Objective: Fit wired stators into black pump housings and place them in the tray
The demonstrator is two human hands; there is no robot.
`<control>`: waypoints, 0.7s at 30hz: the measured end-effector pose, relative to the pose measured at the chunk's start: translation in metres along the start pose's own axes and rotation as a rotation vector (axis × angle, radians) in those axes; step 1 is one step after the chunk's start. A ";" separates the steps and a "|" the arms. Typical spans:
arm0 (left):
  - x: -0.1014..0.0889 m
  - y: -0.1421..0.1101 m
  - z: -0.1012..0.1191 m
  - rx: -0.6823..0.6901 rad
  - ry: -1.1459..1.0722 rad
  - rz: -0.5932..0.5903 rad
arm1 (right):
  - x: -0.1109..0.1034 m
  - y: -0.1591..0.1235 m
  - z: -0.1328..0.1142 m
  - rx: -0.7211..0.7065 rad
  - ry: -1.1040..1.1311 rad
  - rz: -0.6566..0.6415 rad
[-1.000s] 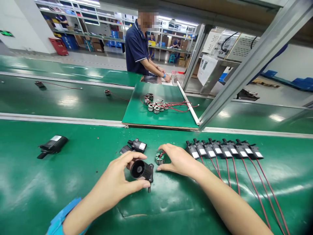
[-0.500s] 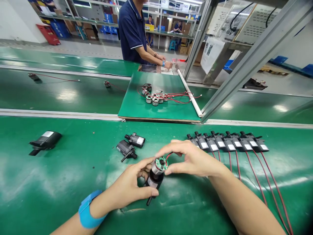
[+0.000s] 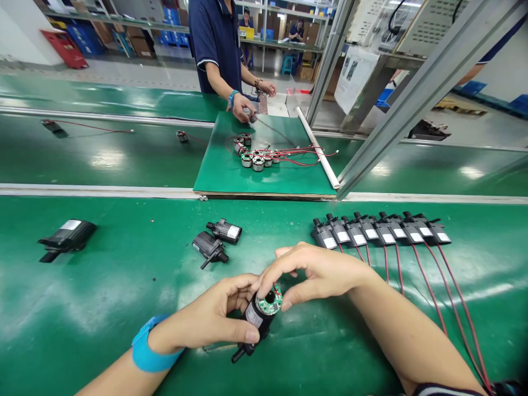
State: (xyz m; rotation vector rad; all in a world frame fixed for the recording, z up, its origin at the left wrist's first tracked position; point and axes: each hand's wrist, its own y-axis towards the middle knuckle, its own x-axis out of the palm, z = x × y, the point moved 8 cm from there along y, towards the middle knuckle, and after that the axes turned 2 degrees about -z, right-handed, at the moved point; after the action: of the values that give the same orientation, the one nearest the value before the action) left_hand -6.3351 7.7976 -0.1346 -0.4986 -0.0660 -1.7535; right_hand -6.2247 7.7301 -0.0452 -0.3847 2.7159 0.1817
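Green-boarded stator (image 3: pixel 271 308) at mouth of black housing (image 3: pixel 265 323).
Left hand (image 3: pixel 220 316) clasps housing; right hand (image 3: pixel 317 269) pinches stator rim. Best: keep axes aligned, press evenly.

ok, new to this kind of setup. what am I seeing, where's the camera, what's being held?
No robot: these are a person's own bare hands. One camera, worn on the head, takes every picture, looking forward and down. The left hand holds a black housing. The right hand touches a round green circuit board at the housing's open end; whether it grips or presses, I can't tell. On the green bench lie two black units just beyond the hands, one farther left, and a row with red wires to the right. Behind, a green panel bears metal parts with wires; a co-worker's hand is at its far side.
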 end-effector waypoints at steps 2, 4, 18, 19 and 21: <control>0.000 0.000 0.004 0.036 0.016 -0.011 | 0.001 0.002 0.008 0.023 0.039 0.018; -0.001 0.000 0.005 0.053 0.012 -0.032 | 0.004 0.004 0.018 0.044 0.111 0.030; -0.003 -0.001 0.006 0.063 -0.065 -0.042 | 0.006 0.007 0.019 0.061 0.029 0.003; -0.005 0.000 0.006 0.061 -0.019 -0.008 | 0.004 0.006 0.016 0.055 0.016 0.015; -0.012 0.000 0.007 0.063 0.111 0.103 | -0.001 0.003 0.009 0.069 -0.056 0.080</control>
State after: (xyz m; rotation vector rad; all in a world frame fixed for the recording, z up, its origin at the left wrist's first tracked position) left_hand -6.3309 7.8103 -0.1326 -0.3523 -0.0171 -1.6696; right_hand -6.2209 7.7348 -0.0528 -0.2477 2.6760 0.1182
